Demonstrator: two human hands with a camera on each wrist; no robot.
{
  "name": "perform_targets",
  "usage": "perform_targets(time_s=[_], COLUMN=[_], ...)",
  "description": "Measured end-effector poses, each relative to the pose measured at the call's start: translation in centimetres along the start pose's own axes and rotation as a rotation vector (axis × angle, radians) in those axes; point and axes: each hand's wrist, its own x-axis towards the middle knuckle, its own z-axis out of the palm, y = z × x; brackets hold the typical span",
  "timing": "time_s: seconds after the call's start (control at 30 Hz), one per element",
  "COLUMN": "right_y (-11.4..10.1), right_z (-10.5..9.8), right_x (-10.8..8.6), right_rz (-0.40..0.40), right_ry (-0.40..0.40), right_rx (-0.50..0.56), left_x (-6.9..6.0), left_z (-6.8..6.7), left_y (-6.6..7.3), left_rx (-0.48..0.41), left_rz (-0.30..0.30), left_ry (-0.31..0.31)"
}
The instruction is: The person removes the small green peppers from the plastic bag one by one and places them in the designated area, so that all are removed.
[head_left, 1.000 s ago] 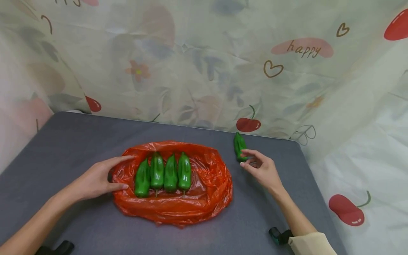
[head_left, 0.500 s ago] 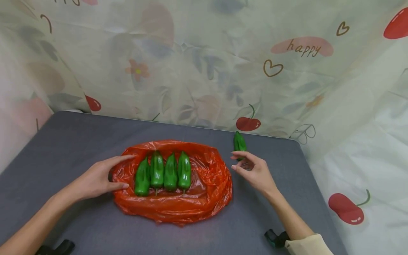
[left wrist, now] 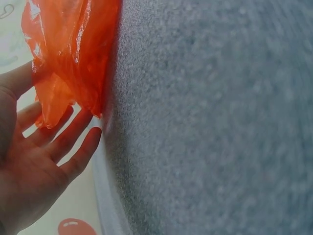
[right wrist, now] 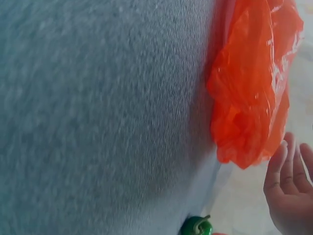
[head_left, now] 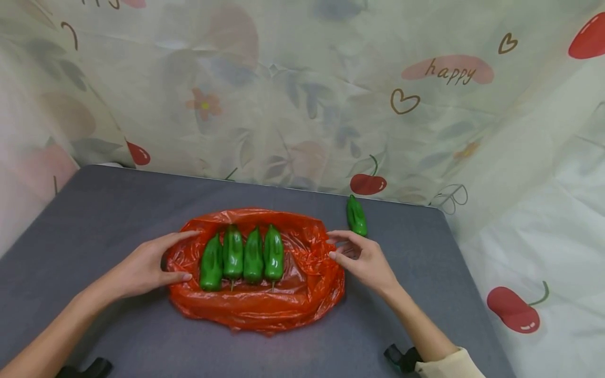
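Several green peppers lie side by side in an opened red plastic bag, whose edge is rolled outward. My left hand is at the bag's left edge, thumb and index finger spread over its rim. In the left wrist view the fingers of the left hand look loosely straight against the bag. My right hand is at the bag's right edge with its fingertips at the rim, thumb and fingers apart. The right wrist view shows it beside the bag with nothing between its fingers.
Another green pepper lies by itself near the back edge of the grey table, just behind the right hand. A patterned curtain hangs right behind the table. Black wrist straps show at the front.
My right hand has moved left, from beside the lone pepper to the bag's right edge, leaving that pepper on the table. The left hand and the bag have stayed in place.
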Motion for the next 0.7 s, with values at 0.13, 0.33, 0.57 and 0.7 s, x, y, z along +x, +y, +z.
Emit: perform_targets(time_s=[0.13,0.33,0.57,0.7], right_y=[-0.2,-0.4,-0.7,-3.3], right_z=[0.7,1.9,3.2,3.4], right_x=[0.1,0.3,0.8,0.8], right_rz=[0.0,-0.007,0.017,0.053], right_ry=[-0.021,-0.049,-0.073,-0.094], right_rx=[0.004,0.041,0.053,0.057], left_x=[0.1,0.0,0.0,0.1], left_z=[0.1,0.2,0.1,0.1], left_y=[0.0,0.0,0.1,0.1], left_rx=[-0.007,-0.009,-0.006,-0.003], left_rz=[-0.004,-0.015,-0.019,-0.016], left_ry=[-0.002,-0.009,-0.007,-0.005])
